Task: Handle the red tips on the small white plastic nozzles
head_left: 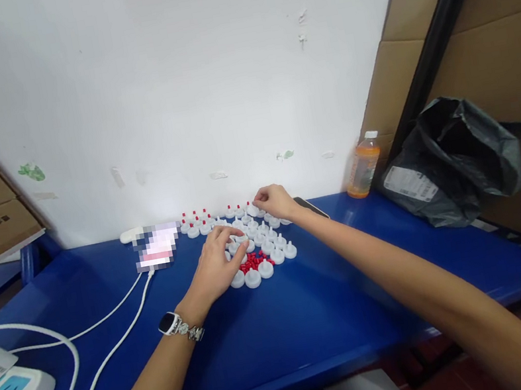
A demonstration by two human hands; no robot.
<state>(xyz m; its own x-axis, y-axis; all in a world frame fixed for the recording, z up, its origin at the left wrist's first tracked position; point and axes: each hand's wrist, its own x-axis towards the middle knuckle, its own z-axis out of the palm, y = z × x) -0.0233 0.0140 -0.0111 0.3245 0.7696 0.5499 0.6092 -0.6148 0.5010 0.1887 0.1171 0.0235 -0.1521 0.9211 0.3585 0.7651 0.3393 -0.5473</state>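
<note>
The left hand (215, 263) is arching over the white caps (277, 256), its thumb and forefinger standing apart; whether it is gripping one cannot be told. The right hand (275, 200) is extending beyond the left, fingertips bunching beside a rear cap (252, 211); its hold is not showing clearly. Loose red tips (252, 262) are lying just right of the left thumb.

so the caps (253, 279) are clumped toward the back of the table (313, 320), with a pile of tips (251, 263) in among the front ones. power strip (36, 382) is off left, closer in. bottle (363, 168) over on the right, bag (451, 188) just right of it, wall (222, 94) behind the caps.
</note>
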